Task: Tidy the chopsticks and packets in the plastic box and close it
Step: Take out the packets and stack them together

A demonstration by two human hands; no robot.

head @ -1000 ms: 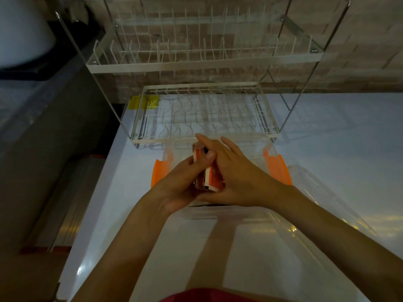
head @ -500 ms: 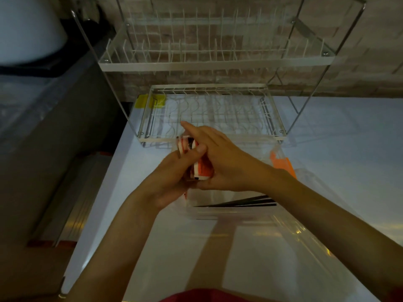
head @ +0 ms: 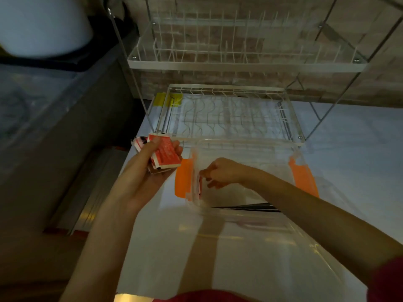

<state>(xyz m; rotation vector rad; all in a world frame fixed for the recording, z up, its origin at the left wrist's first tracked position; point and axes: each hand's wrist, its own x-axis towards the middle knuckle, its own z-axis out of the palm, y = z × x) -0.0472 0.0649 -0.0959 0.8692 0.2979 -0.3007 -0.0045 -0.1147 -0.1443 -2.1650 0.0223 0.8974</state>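
Observation:
A clear plastic box (head: 246, 147) with orange latches (head: 182, 182) stands open on the white counter. My left hand (head: 144, 171) holds a stack of red and white packets (head: 164, 155) up to the left of the box, thumb on top. My right hand (head: 220, 173) reaches into the box's left end, its fingers pinching packets (head: 198, 184) standing on edge against the wall. Dark chopsticks (head: 246, 207) lie along the box's near wall. The clear lid (head: 250, 243) lies open toward me.
A two-tier white wire dish rack (head: 229, 114) stands just behind the box against a brick wall. The counter's left edge (head: 130, 162) drops to a dark gap beside a grey unit (head: 54, 127). White counter (head: 353, 138) lies to the right.
My hands have parted: the left carried the packet stack up and left out of the box, and the right dropped into the box's left end. The camera view shifted.

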